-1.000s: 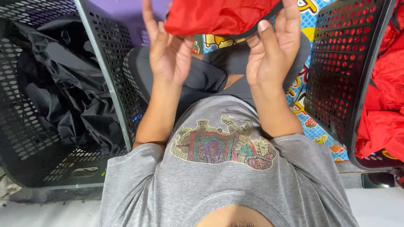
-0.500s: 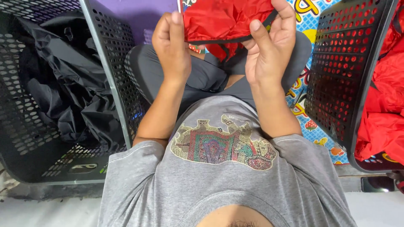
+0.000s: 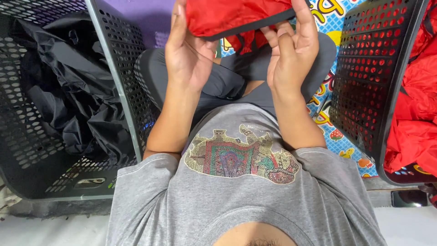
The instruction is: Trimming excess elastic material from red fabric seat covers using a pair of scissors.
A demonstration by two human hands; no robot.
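- Head view: red fabric piece (image 3: pixel 236 16), black-edged, sits at 12 o'clock above the lap, raised between both hands, apparently so its edge can be worked.
- Left hand (image 3: pixel 189 54): palm up under the fabric, fingers closed along its left side.
- Right hand (image 3: pixel 291 57): palm toward the body, fingers clamped on the lower edge, thumb folded inward.
- Black basket (image 3: pixel 59 182) at 9 o'clock holds black fabric (image 3: pixel 68 91).
- Second basket (image 3: pixel 368 91) at 3 o'clock holds red fabric (image 3: pixel 416 132).
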